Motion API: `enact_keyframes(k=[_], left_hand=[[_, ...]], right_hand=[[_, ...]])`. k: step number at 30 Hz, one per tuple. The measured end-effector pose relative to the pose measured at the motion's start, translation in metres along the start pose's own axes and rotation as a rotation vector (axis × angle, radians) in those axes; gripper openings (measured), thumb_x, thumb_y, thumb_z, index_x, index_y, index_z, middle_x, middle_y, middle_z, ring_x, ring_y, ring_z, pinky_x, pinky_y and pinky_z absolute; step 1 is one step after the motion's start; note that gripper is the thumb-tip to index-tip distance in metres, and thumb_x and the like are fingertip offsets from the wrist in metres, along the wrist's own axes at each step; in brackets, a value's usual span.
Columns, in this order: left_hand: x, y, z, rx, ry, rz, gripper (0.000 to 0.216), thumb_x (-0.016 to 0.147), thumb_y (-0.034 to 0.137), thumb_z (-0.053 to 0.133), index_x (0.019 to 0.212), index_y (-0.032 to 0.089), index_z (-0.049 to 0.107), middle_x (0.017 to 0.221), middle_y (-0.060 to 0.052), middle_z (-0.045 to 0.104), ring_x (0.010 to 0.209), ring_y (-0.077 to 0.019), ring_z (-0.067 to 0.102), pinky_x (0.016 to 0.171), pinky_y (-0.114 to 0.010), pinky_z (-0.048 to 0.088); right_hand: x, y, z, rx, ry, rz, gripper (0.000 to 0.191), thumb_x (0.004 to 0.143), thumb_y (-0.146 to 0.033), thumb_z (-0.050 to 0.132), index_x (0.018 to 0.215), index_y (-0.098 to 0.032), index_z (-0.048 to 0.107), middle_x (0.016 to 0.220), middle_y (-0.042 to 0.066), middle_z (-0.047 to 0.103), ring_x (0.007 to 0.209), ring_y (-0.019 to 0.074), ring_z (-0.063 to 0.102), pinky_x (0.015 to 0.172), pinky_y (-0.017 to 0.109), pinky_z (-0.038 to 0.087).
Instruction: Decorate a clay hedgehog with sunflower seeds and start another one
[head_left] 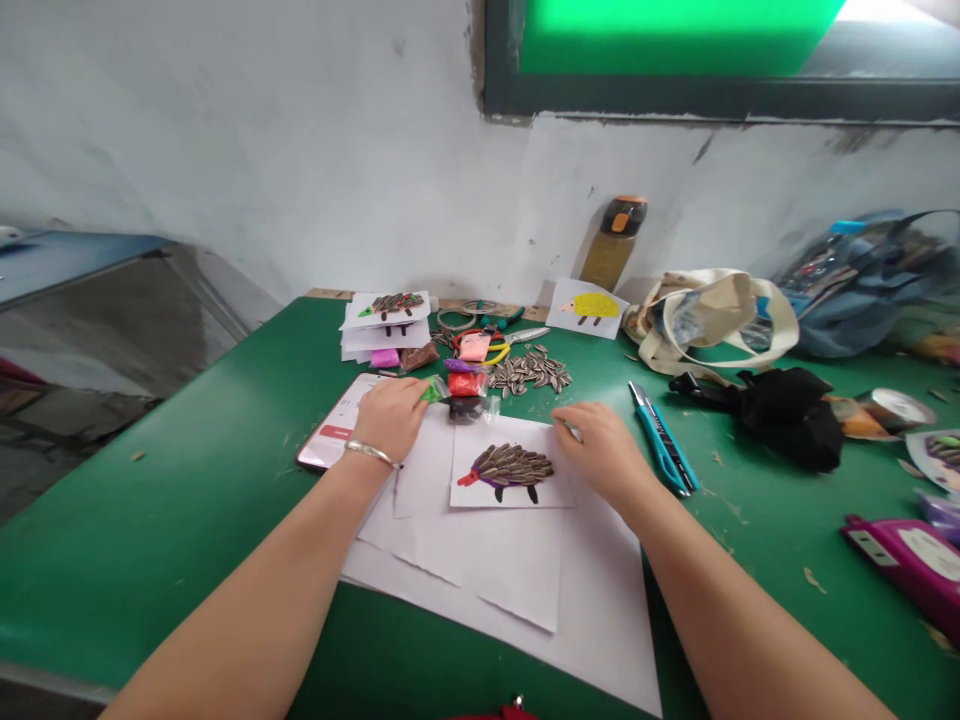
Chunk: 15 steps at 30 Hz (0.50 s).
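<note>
A card with a hedgehog picture point(514, 470) lies on several white paper sheets point(480, 560). Its back is covered with striped sunflower seeds, its snout is red and its legs are black. My left hand point(391, 415), with a bangle at the wrist, is closed at a small green clay packet point(433, 388), beside a black packet point(466, 408) and a red packet point(466, 384). Beside the card's right edge, my right hand point(600, 445) has its fingers curled together; something small between them is too unclear to name. A pile of sunflower seeds point(531, 370) lies behind the card.
A phone point(337, 430) lies left of the papers. Scissors point(525, 335), stacked hedgehog cards point(386, 318) and a yellow hedgehog card point(589, 308) sit farther back. Rightward are a teal cutter point(664, 440), a black pouch point(791, 418), a cloth bag point(712, 318) and a bottle point(613, 240).
</note>
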<state>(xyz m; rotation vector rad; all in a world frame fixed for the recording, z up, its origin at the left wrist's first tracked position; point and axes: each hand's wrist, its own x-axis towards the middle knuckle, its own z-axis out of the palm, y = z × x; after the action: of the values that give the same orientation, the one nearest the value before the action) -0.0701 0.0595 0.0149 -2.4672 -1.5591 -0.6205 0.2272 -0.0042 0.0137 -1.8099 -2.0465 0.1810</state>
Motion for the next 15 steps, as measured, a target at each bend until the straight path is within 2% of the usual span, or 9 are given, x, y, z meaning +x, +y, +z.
enact_keyframes(k=[2,3,5,8,10,13,15], left_hand=[[-0.001,0.006,-0.010,-0.036,0.059,-0.004,0.033,0.091,0.026,0.045,0.113,0.019,0.068,0.114,-0.011,0.070,0.108,-0.0256,0.062,0.100,-0.041,0.045],[-0.002,0.011,-0.015,-0.112,0.123,-0.028,0.032,0.091,0.028,0.047,0.112,0.019,0.069,0.114,-0.010,0.071,0.108,-0.0256,0.063,0.101,-0.042,0.045],[-0.004,0.023,-0.025,-0.285,0.169,-0.094,0.031,0.089,0.034,0.052,0.111,0.021,0.070,0.115,-0.008,0.071,0.109,-0.0247,0.063,0.100,-0.040,0.047],[-0.009,0.045,-0.036,-0.597,0.011,-0.180,0.031,0.084,0.035,0.059,0.108,0.020,0.072,0.112,-0.006,0.072,0.102,-0.0228,0.067,0.092,-0.036,0.054],[-0.012,0.059,-0.039,-0.828,-0.149,-0.230,0.032,0.081,0.035,0.062,0.107,0.020,0.073,0.112,-0.006,0.073,0.100,-0.0227,0.068,0.088,-0.035,0.056],[-0.017,0.075,-0.039,-1.092,-0.364,-0.292,0.034,0.079,0.033,0.064,0.109,0.019,0.073,0.107,-0.006,0.074,0.092,-0.0229,0.070,0.081,-0.035,0.057],[-0.020,0.080,-0.037,-1.234,-0.454,-0.336,0.037,0.080,0.035,0.063,0.111,0.018,0.071,0.103,-0.008,0.075,0.086,-0.0228,0.069,0.073,-0.035,0.057]], right_hand=[[-0.003,-0.004,-0.002,0.038,0.056,-0.005,0.028,0.088,-0.022,0.046,0.100,-0.023,0.072,0.107,0.007,0.070,0.106,0.0255,0.057,0.090,0.037,0.043],[-0.004,-0.007,-0.004,0.062,0.085,-0.013,0.028,0.088,-0.021,0.047,0.100,-0.023,0.071,0.109,0.007,0.070,0.107,0.0257,0.057,0.091,0.038,0.043],[-0.009,-0.017,-0.007,0.115,0.135,-0.037,0.028,0.088,-0.022,0.047,0.101,-0.024,0.071,0.111,0.006,0.070,0.107,0.0252,0.058,0.091,0.039,0.044],[-0.018,-0.036,-0.012,0.177,0.180,-0.059,0.030,0.090,-0.022,0.047,0.110,-0.024,0.068,0.115,0.007,0.069,0.104,0.0233,0.060,0.088,0.037,0.046],[-0.022,-0.047,-0.014,0.198,0.200,-0.080,0.032,0.091,-0.023,0.047,0.118,-0.024,0.065,0.121,0.007,0.066,0.105,0.0230,0.061,0.089,0.037,0.046],[-0.026,-0.056,-0.014,0.264,0.213,-0.169,0.028,0.091,-0.024,0.049,0.114,-0.024,0.065,0.116,0.007,0.067,0.105,0.0228,0.061,0.090,0.037,0.047],[-0.027,-0.057,-0.012,0.314,0.212,-0.231,0.023,0.092,-0.022,0.048,0.107,-0.023,0.066,0.108,0.006,0.069,0.101,0.0214,0.062,0.088,0.036,0.048]])
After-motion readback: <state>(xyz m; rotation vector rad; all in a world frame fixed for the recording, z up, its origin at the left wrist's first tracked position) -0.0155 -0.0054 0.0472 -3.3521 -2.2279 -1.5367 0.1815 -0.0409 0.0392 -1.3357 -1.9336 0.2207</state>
